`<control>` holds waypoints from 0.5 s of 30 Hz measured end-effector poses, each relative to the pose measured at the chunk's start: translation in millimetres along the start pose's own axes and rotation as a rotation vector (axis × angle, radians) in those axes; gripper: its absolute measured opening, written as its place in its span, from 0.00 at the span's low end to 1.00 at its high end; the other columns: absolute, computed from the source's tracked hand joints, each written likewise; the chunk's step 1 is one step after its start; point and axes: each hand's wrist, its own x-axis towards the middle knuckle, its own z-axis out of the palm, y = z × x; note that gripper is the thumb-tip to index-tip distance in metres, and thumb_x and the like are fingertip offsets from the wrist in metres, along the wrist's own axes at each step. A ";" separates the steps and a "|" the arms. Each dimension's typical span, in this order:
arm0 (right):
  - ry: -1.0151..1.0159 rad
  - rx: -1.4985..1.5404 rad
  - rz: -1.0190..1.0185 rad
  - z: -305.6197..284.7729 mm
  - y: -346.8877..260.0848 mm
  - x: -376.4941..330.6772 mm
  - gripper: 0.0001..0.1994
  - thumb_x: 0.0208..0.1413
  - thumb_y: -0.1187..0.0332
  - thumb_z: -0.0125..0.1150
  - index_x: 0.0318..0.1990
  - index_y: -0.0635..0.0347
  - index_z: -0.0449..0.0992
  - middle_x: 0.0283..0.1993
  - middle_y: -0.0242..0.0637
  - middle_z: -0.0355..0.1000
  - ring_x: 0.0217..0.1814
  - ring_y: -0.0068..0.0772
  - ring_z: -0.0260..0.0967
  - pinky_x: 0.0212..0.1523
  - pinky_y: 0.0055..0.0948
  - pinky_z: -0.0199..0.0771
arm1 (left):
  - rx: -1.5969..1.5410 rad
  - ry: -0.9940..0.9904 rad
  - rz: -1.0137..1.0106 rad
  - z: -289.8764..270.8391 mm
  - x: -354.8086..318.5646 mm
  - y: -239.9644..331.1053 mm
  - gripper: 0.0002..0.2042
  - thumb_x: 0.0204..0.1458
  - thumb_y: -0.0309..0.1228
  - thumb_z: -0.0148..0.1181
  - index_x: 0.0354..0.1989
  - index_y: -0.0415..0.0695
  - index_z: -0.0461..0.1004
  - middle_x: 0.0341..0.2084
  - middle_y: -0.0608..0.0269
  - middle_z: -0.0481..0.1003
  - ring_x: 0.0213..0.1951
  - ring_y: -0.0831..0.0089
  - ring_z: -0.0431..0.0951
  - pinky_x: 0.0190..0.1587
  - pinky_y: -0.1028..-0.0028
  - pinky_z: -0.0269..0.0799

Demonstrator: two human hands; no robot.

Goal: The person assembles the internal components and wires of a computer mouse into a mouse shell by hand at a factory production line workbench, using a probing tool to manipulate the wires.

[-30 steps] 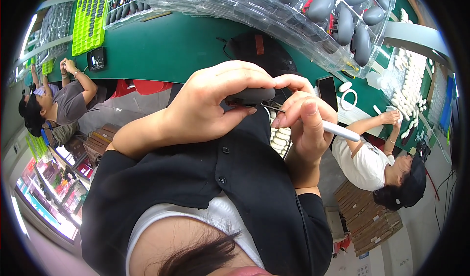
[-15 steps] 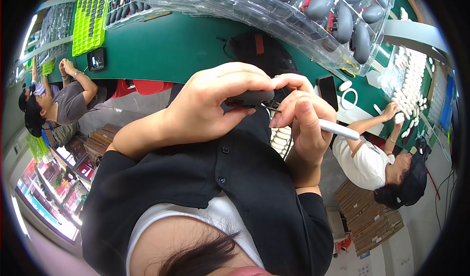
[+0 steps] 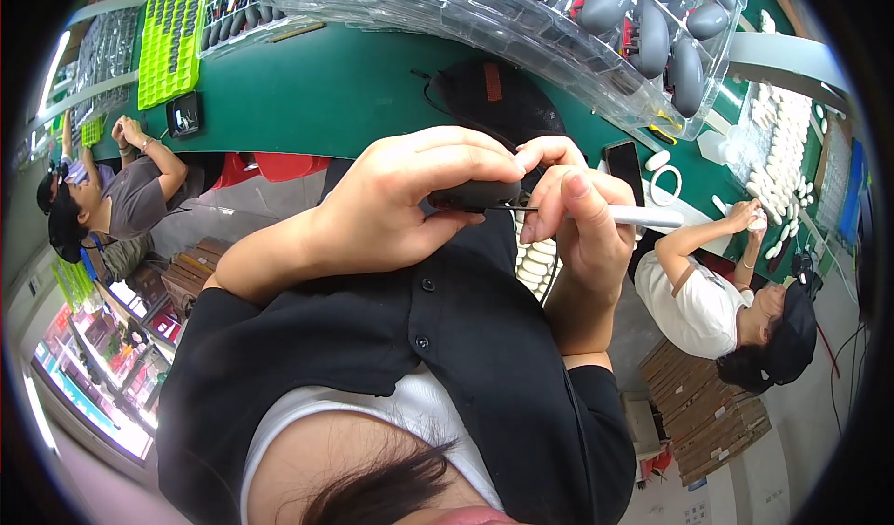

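My left hand (image 3: 400,204) wraps around a small dark mouse shell (image 3: 477,193), holding it up in front of my chest. My right hand (image 3: 579,219) pinches a slim white-handled tool (image 3: 633,216) whose thin metal tip touches the edge of the mouse shell. Both hands sit close together above my black shirt. Behind them on the green table (image 3: 326,87) lies a black mouse (image 3: 494,96) with an orange stripe.
A clear plastic tray (image 3: 521,22) of several grey mouse shells (image 3: 643,31) spans the table top. A green tray (image 3: 172,31) stands at the left. A person in grey (image 3: 121,204) works at left, a person in white (image 3: 717,292) at right. A black phone (image 3: 622,162) lies nearby.
The hands have stayed almost in place; my right hand has shifted the tool slightly against the mouse shell.
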 end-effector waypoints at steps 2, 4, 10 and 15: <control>-0.004 0.022 0.014 -0.6 0.9 -0.2 0.21 0.61 0.68 0.46 0.16 0.65 0.75 0.16 0.36 0.69 0.46 0.40 0.65 0.44 0.29 0.65 | -0.005 -0.006 -0.001 -0.3 0.1 0.2 0.23 0.35 0.13 0.66 0.45 0.40 0.76 0.43 0.53 0.75 0.45 0.62 0.77 0.44 0.71 0.75; -0.009 0.045 0.028 -1.3 1.7 0.1 0.21 0.61 0.68 0.46 0.16 0.65 0.75 0.15 0.37 0.69 0.46 0.40 0.65 0.43 0.28 0.66 | -0.003 -0.012 -0.006 -0.5 0.0 0.4 0.23 0.35 0.13 0.65 0.45 0.40 0.76 0.43 0.54 0.75 0.45 0.62 0.77 0.44 0.71 0.75; -0.026 0.129 0.043 -3.4 6.2 1.8 0.21 0.61 0.68 0.45 0.16 0.65 0.74 0.14 0.38 0.68 0.43 0.38 0.65 0.41 0.28 0.66 | -0.019 -0.028 -0.016 -1.2 0.1 1.1 0.23 0.34 0.13 0.65 0.45 0.40 0.76 0.43 0.54 0.76 0.45 0.62 0.77 0.44 0.71 0.75; -0.051 0.151 0.031 -5.8 9.8 3.9 0.22 0.62 0.67 0.45 0.16 0.65 0.74 0.14 0.38 0.67 0.42 0.37 0.64 0.43 0.29 0.65 | -0.024 -0.035 -0.002 -1.6 1.4 0.2 0.24 0.33 0.12 0.65 0.44 0.39 0.76 0.43 0.54 0.76 0.45 0.62 0.78 0.44 0.70 0.75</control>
